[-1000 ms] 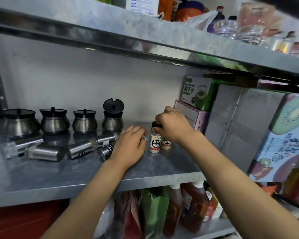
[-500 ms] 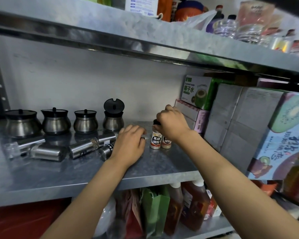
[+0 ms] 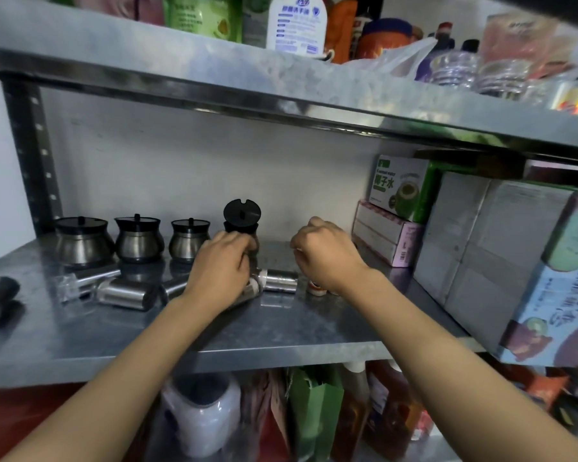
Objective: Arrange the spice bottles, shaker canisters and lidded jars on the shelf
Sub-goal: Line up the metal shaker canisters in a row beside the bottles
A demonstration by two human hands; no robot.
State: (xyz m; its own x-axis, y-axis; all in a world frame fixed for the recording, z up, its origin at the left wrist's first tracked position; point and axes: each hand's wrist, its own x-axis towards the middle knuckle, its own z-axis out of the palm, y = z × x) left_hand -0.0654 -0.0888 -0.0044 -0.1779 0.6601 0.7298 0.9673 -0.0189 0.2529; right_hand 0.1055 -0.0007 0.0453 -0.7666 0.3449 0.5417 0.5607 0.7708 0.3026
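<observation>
**Head cam: both hands up on the middle shelf, spice stuff everywhere**

Head cam was pointed at the steel shelf [image 3: 281, 331], and it was kind of a mess up there; three steel lidded jars [image 3: 137, 240] stood in a row along the back wall, and a fourth jar [image 3: 242, 225] right of them had its black lid flipped up; in front of that row, several steel shaker canisters [image 3: 122, 293] were lying on their sides, one more canister [image 3: 279, 280] lay tipped over between the two hands.

Left hand [image 3: 222, 270] was curled down at the front of that open jar, over the end of a tipped canister; fingers were bent, but what exactly they had hold of I honestly couldn't tell, the hand covered it.

Right hand [image 3: 326, 253] was balled up loosely just right of centre, knuckles up; nothing showed in it, so looked like an empty fist to me; a small spice bottle [image 3: 315, 288] with an orange and white label stood on the shelf right under the wrist, mostly hidden.

Over on the right, a green coconut water box [image 3: 399, 188] sat on a pink box [image 3: 386, 233], with big grey cartons [image 3: 481, 241] beside them.
</observation>
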